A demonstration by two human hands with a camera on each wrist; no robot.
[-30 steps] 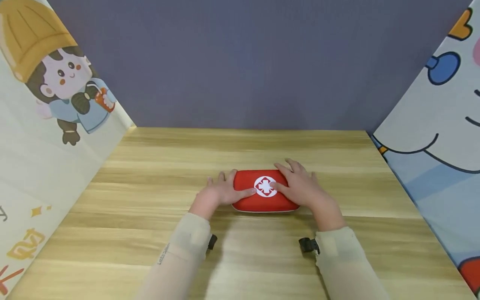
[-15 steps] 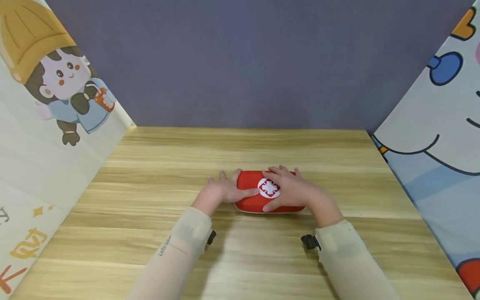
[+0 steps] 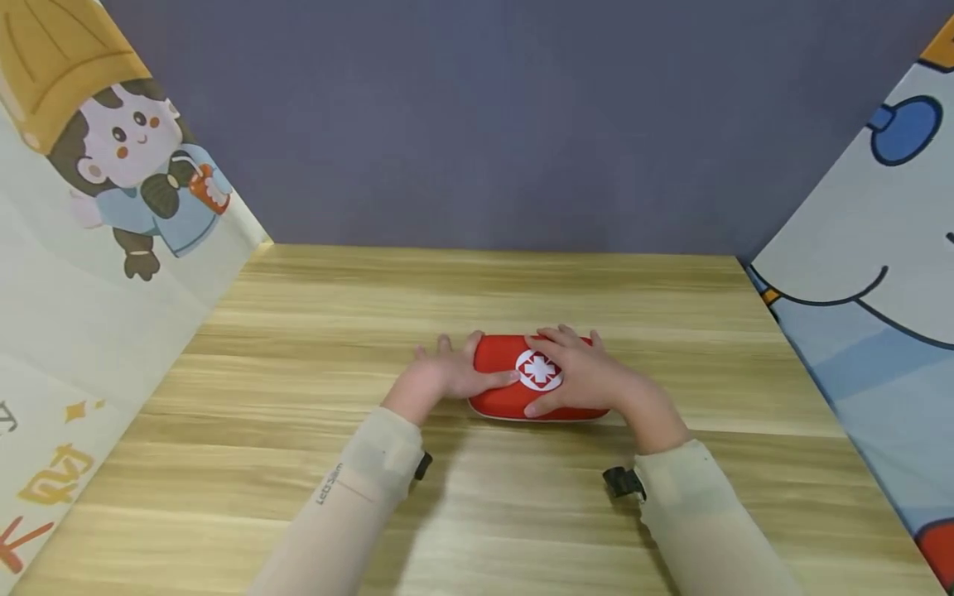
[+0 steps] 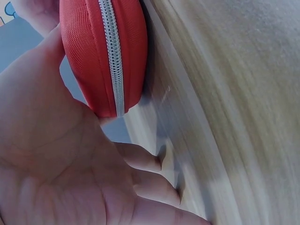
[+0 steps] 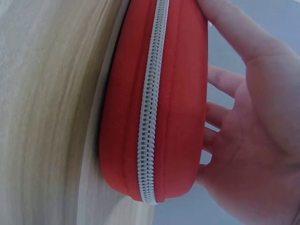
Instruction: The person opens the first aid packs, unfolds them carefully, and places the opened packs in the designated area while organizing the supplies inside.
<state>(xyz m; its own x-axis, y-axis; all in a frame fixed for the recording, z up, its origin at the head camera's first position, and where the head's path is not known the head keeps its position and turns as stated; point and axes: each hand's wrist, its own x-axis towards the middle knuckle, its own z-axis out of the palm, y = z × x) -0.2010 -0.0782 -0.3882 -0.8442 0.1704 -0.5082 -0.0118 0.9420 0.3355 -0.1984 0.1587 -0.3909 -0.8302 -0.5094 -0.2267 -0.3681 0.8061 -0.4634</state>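
A red zippered first-aid case (image 3: 501, 356) with a white cross emblem lies on the wooden table. My left hand (image 3: 440, 377) holds its left end, thumb across the top and index finger at the far corner. The other left fingers spread out beside the case, their tips down by the wood in the left wrist view. My right hand (image 3: 589, 377) grips the right part from above, its thumb towards the front and its fingers reaching over the far edge. In the right wrist view a silver zipper (image 5: 150, 103) runs closed along the case's side.
The wooden table (image 3: 335, 331) meets a grey-blue panel (image 3: 492, 124) at the back. Printed cartoon panels stand at the left (image 3: 186, 323) and right (image 3: 835, 356). Small black devices sit at the left wrist (image 3: 423, 465) and right wrist (image 3: 622, 482).
My right hand has settled lower over the case, its thumb shifting from the emblem to the front part. The case has slid slightly right, and the left hand has stayed at its left end.
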